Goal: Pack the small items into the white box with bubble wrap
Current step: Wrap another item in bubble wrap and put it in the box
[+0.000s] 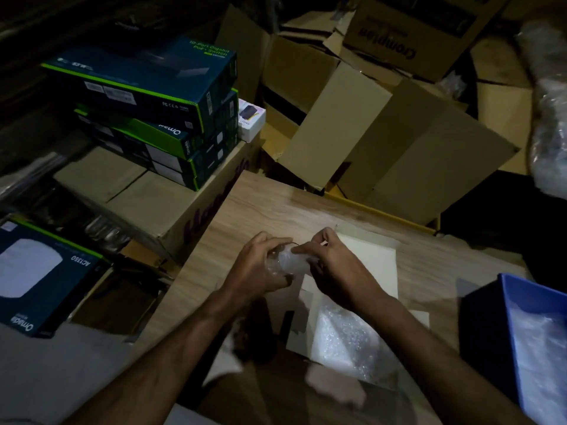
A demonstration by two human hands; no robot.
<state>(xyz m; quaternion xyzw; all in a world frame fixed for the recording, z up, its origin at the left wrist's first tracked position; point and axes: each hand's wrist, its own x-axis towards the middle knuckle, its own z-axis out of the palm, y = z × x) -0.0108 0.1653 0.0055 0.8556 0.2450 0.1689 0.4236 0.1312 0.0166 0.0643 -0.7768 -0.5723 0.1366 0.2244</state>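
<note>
Blue bin [521,305] beside bare tabletop [260,207]

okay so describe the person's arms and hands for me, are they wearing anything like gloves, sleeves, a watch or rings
Both forearms are bare up to the frame edge: no sleeves show. The left hand and the right hand wear no gloves, and no watch or wristband shows on either wrist. No ring is visible, though the dim, slightly blurred picture could hide a thin one.

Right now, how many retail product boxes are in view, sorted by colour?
Dark teal boxes with green trim: 4, three stacked at upper left (top box, middle box, bottom box) and the AC1350 box at lower left.
Small white product box: 1, beside the stack.
Total: 5.
</note>
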